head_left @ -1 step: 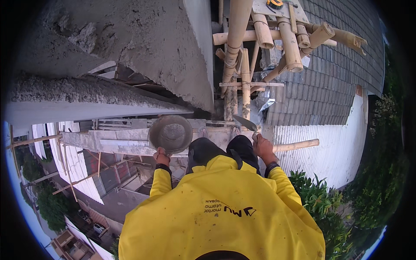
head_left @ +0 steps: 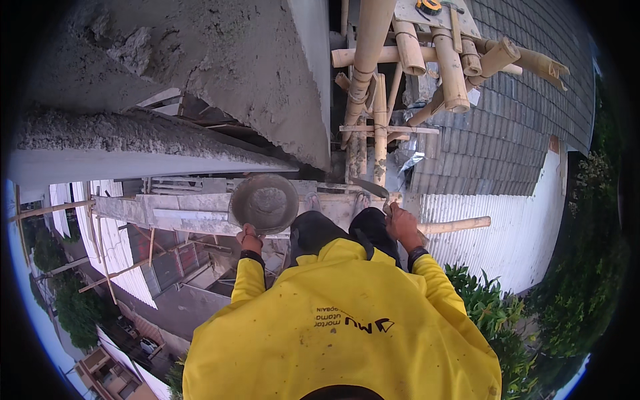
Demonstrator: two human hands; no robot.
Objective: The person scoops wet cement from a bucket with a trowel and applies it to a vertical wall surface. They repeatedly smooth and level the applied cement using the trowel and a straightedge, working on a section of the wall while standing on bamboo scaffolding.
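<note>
My left hand (head_left: 249,239) is closed on the near rim of a round grey bucket (head_left: 264,203), holding it out over the walkway. Wet grey mortar (head_left: 268,203) lies in the bottom. My right hand (head_left: 403,227) grips the handle of a trowel (head_left: 371,188) in front of my right leg. Its blade points left and away from me, seen nearly edge-on. Rough grey mortar covers the wall surface (head_left: 247,73) ahead on the left.
I stand on a narrow plank walkway (head_left: 193,212) high above lower roofs. Bamboo scaffolding (head_left: 363,67) rises ahead, bearing a board with a tape measure (head_left: 429,7) and a hammer (head_left: 455,27). Tiled roofing (head_left: 493,127) and white corrugated sheeting (head_left: 497,233) lie to the right.
The trowel blade has turned from showing its face to nearly edge-on, and my right hand has rolled slightly. The bucket is almost unmoved in my left hand.
</note>
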